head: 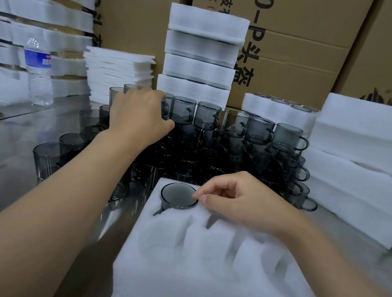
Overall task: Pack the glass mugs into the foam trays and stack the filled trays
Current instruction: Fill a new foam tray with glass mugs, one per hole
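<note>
A white foam tray (215, 279) lies in front of me on the steel table, with several round pockets. One smoky grey glass mug (178, 195) sits in its far-left pocket, handle pointing toward me. My right hand (240, 201) rests at that mug's right rim, fingertips curled and touching it. Behind the tray stands a dense stacked cluster of grey glass mugs (232, 138). My left hand (138, 113) reaches over the cluster's back left, with its fingers curled around a mug there; the mug under the palm is mostly hidden.
A stack of filled foam trays (202, 51) rises behind the mugs. Foam sheets (118, 74) and a water bottle (39, 69) stand at left, more foam trays (372, 161) at right, cardboard boxes (310, 38) along the back.
</note>
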`<action>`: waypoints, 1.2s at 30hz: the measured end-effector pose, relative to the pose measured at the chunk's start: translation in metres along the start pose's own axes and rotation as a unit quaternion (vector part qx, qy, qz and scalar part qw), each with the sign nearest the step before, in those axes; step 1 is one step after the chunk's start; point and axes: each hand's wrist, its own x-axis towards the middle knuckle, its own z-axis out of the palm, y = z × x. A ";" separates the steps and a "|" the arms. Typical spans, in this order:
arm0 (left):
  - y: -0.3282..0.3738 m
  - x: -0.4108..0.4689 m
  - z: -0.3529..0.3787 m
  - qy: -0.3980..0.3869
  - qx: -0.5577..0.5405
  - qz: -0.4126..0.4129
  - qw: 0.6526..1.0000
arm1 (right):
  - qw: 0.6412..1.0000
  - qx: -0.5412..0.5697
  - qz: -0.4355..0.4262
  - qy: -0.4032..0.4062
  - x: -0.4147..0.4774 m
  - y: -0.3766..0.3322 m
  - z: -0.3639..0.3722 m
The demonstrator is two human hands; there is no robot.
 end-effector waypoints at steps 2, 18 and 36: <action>0.000 -0.002 0.004 -0.020 0.000 0.002 1.000 | 1.000 0.002 -0.002 0.000 0.000 0.000 0.000; -0.001 -0.004 0.019 0.006 -0.085 -0.030 0.996 | 1.000 -0.012 -0.017 -0.003 0.002 0.002 0.002; 0.017 -0.012 0.004 0.061 -0.166 0.055 0.983 | 1.000 0.014 -0.025 0.013 0.005 0.007 0.001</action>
